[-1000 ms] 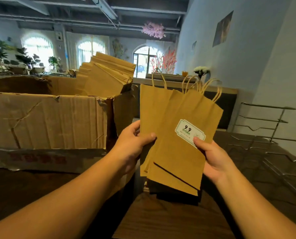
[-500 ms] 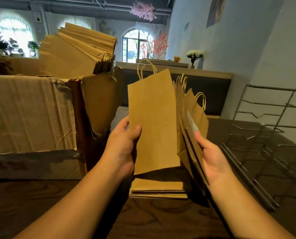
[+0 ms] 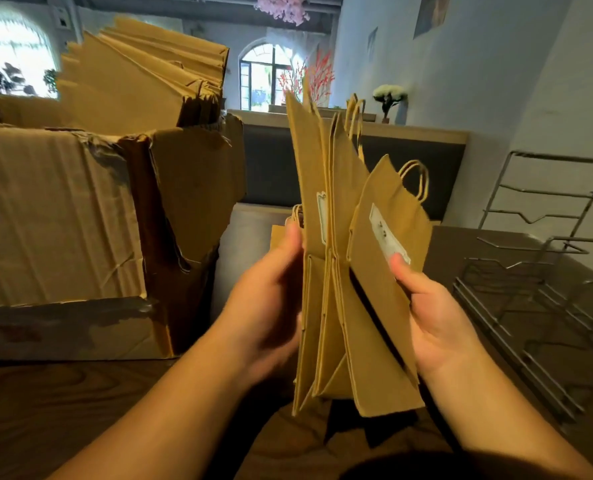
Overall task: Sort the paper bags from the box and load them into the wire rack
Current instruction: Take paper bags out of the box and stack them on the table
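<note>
Paper bags gathered edge-on between both hands, rack not yet loaded.

The torn box (image 3: 63, 216) still bristles with bags; the left hand (image 3: 271, 299) grips the paper bags (image 3: 326, 271), now closed from a fan into one upright sheaf; the right hand (image 3: 430, 320) pinches the outermost; the wire rack (image 3: 544, 271) waits on the tabletop (image 3: 63, 410).

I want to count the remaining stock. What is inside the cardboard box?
A stack of flat brown paper bags sticks out above the cardboard box. The box walls hide its lower part, so how many bags lie deeper cannot be seen.
</note>
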